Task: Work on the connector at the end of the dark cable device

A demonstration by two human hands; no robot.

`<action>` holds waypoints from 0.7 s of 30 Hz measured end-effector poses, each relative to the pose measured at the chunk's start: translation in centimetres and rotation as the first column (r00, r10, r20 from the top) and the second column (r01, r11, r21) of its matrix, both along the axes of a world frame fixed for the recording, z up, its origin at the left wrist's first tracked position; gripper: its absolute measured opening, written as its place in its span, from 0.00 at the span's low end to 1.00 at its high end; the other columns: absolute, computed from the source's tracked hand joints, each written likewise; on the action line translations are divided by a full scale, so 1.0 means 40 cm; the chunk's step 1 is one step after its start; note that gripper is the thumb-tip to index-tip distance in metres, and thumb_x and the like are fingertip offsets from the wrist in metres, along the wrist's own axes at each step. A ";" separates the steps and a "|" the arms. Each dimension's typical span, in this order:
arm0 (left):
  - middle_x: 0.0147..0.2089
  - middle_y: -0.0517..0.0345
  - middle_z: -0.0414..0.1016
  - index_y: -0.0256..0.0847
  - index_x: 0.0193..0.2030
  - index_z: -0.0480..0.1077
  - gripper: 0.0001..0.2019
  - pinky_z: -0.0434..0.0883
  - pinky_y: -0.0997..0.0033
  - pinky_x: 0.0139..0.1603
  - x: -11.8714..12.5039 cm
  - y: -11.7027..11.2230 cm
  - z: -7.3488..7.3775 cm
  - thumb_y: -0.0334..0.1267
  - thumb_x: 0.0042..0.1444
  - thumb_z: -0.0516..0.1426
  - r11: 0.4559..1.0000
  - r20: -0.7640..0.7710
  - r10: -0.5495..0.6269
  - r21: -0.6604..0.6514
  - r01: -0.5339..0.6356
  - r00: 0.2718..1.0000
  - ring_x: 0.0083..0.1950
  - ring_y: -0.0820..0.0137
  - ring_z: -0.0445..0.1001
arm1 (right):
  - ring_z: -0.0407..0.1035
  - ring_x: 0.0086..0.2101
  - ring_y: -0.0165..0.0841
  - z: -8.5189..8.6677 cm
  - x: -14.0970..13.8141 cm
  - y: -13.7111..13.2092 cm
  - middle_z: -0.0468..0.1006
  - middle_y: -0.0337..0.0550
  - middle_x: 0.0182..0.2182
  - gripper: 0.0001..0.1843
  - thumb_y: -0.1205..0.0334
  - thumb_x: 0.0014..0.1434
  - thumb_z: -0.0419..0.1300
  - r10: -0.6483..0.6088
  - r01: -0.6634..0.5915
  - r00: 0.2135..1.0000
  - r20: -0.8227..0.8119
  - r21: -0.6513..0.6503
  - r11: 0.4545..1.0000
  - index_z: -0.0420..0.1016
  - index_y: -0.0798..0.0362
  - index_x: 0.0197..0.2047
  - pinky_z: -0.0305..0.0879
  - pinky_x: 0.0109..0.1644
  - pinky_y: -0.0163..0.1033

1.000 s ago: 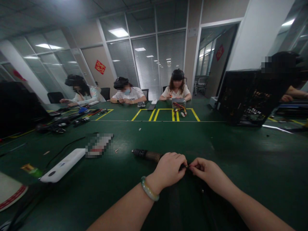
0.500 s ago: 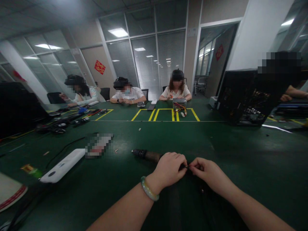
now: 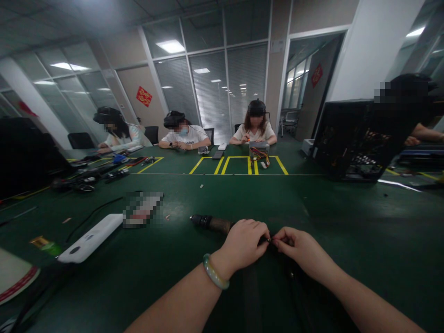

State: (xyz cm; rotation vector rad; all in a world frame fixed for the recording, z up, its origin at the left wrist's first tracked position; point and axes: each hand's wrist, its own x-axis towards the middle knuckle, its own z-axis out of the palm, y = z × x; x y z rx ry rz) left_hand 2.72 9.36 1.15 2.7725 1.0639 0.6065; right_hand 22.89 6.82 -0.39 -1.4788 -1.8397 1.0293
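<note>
A power drill (image 3: 218, 225) with a black chuck lies on the green table, its tip pointing left. My left hand (image 3: 247, 240), with a jade-like bangle (image 3: 215, 273) at the wrist, is wrapped over the drill's rear part, which it hides. Close by, the fingers of my right hand (image 3: 296, 245) are pinched together. Between the fingertips of both hands is a small dark piece (image 3: 269, 240), too small to name. Under my right hand, a thin dark item (image 3: 292, 274) with a shiny spot is mostly lost in shadow.
Left of me lie a white power strip (image 3: 92, 238), a pixelated flat item (image 3: 143, 210) and a green-and-gold object (image 3: 45, 246). Across the green table (image 3: 243, 194) sit several people. A black computer case (image 3: 347, 138) stands at right; a power supply with coloured wires (image 3: 259, 150) is opposite.
Both my hands stay in nearly the same place and grip. At the far left, a co-worker's raised hand has come down to the table.
</note>
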 end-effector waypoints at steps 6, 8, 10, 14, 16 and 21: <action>0.41 0.61 0.73 0.42 0.40 0.66 0.06 0.65 0.63 0.48 0.001 -0.004 0.006 0.38 0.58 0.59 1.000 -0.009 0.006 -0.002 -0.006 1.000 0.45 0.66 0.70 | 0.73 0.31 0.33 0.003 0.000 -0.001 0.79 0.37 0.30 0.07 0.58 0.60 0.58 0.003 -0.003 1.000 0.013 0.002 1.000 0.75 0.50 0.36 0.62 0.32 0.33; 0.41 0.61 0.73 0.42 0.40 0.66 0.07 0.65 0.64 0.47 0.001 -0.004 0.007 0.39 0.58 0.59 1.000 0.002 0.005 0.000 -0.005 1.000 0.45 0.66 0.70 | 0.72 0.31 0.33 0.003 -0.001 0.000 0.79 0.37 0.30 0.07 0.58 0.60 0.58 0.007 -0.007 1.000 0.013 0.005 1.000 0.75 0.50 0.36 0.61 0.32 0.33; 0.41 0.61 0.73 0.42 0.39 0.67 0.06 0.64 0.64 0.47 0.001 -0.004 0.005 0.39 0.58 0.59 1.000 0.008 0.005 0.003 -0.005 1.000 0.45 0.66 0.70 | 0.72 0.31 0.33 0.001 -0.002 0.001 0.79 0.37 0.29 0.07 0.58 0.60 0.58 0.006 -0.006 1.000 0.010 0.005 1.000 0.75 0.50 0.35 0.61 0.32 0.33; 0.41 0.61 0.73 0.43 0.40 0.67 0.06 0.64 0.63 0.48 0.001 -0.001 0.001 0.38 0.57 0.60 1.000 0.007 0.007 0.003 -0.007 1.000 0.45 0.66 0.70 | 0.72 0.30 0.33 -0.004 -0.003 0.000 0.79 0.36 0.29 0.06 0.58 0.60 0.58 0.000 0.000 1.000 0.015 0.015 1.000 0.75 0.50 0.35 0.61 0.31 0.33; 0.41 0.61 0.73 0.43 0.40 0.67 0.07 0.63 0.64 0.48 0.001 0.000 0.000 0.37 0.57 0.60 1.000 0.006 0.007 0.002 -0.007 1.000 0.45 0.66 0.70 | 0.72 0.30 0.33 -0.005 -0.003 0.000 0.79 0.36 0.28 0.06 0.58 0.60 0.58 0.001 -0.002 1.000 0.018 0.019 1.000 0.75 0.50 0.35 0.61 0.31 0.33; 0.41 0.61 0.73 0.43 0.40 0.66 0.06 0.63 0.64 0.48 0.001 -0.002 0.003 0.38 0.58 0.59 1.000 0.000 0.006 0.008 -0.006 1.000 0.45 0.66 0.70 | 0.73 0.31 0.32 -0.001 -0.002 -0.002 0.79 0.36 0.29 0.07 0.58 0.61 0.58 0.003 -0.003 1.000 0.004 -0.002 1.000 0.75 0.50 0.36 0.61 0.31 0.32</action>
